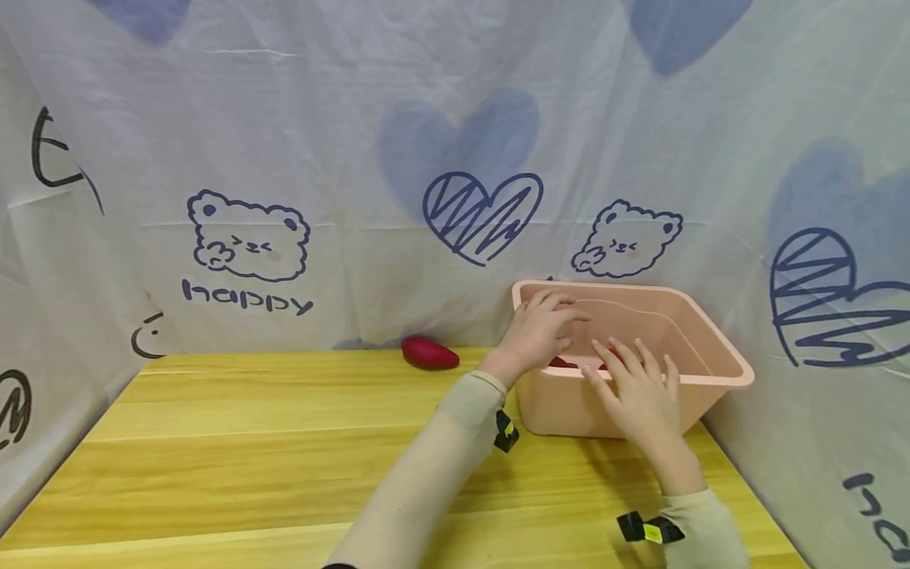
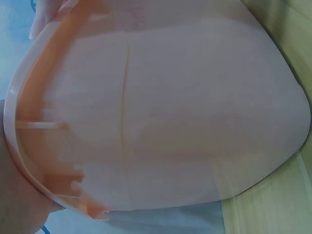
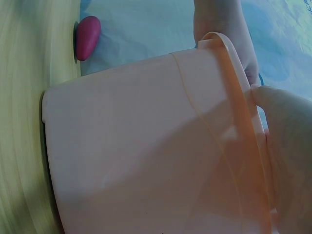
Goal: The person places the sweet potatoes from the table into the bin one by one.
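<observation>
A pink plastic bin (image 1: 583, 411) stands on the table at the right in the head view. Over its left end is my left hand (image 1: 540, 328), its fingers spread loosely above the inside and no object between them. My right hand (image 1: 643, 403) lies across the near rim, fingers apart and pointing into the bin. Inside, partly hidden by the near wall and the hands, show bits of dark red things (image 1: 564, 363). The bin's outer wall (image 2: 170, 107) fills most of the left wrist view. In the right wrist view both hands are at the rim.
A dark red, sweet-potato-shaped thing (image 1: 430, 353) lies at the back edge of the wooden table (image 1: 235, 458), left of the bin. A white cloth (image 1: 341, 142) printed with hearts and bears hangs behind and along both sides.
</observation>
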{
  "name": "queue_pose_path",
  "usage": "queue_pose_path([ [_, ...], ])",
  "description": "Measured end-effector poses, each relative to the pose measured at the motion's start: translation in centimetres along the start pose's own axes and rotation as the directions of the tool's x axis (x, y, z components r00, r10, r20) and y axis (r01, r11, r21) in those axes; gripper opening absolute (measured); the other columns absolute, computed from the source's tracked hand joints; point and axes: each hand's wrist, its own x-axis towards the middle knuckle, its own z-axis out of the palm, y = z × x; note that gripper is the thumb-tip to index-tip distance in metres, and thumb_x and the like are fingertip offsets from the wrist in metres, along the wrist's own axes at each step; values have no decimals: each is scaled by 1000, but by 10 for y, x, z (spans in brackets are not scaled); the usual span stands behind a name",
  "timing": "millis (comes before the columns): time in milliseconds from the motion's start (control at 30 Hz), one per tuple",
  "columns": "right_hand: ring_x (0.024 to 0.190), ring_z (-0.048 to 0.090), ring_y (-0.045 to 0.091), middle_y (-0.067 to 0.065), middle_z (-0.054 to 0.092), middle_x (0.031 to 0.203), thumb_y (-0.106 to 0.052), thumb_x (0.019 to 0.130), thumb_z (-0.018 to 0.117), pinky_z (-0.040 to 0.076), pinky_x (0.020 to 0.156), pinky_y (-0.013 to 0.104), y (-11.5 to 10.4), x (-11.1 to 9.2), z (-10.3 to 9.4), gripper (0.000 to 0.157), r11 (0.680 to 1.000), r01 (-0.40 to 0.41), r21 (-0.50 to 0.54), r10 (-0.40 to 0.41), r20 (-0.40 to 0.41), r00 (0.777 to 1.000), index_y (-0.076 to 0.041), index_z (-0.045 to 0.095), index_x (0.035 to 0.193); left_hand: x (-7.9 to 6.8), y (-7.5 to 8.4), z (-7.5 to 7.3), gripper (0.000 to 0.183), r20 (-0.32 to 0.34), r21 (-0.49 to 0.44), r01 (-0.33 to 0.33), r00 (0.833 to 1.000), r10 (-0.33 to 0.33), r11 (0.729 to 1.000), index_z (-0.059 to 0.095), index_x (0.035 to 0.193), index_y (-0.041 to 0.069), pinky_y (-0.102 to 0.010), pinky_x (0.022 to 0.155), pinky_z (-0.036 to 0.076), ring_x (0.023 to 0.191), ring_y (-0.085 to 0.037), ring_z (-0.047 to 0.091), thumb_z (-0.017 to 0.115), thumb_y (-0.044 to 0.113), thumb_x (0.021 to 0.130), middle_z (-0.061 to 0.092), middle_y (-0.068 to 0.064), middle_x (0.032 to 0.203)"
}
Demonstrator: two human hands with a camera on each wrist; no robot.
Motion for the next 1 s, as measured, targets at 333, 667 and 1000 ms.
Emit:
queue_pose_path([
  [333,141,28,44,15,45,149,-57,99,39,9,112,68,0,1,0,59,1000,-3,0,3,2,1000,-21,48,144,-1,0,1,34,-15,-1,92,996,-92,996,59,130,40,-51,114,32,140,-16,35,57,42,96,47,9,146],
  [667,141,28,44,14,45,149,-57,99,38,9,112,68,1,0,0,58,1000,-7,12,7,2,1000,-21,48,143,-8,3,5,32,-172,-49,235,955,-240,971,62,127,33,-56,114,31,138,-19,38,54,40,96,50,6,142],
  [1000,141,28,44,14,45,149,-57,99,39,9,113,68,-1,0,-1,59,1000,-6,12,6,2,1000,-21,48,143,-17,-2,4,33,-264,-101,278,918,-295,955,63,125,26,-59,113,31,136,-24,42,54,40,97,52,1,140],
])
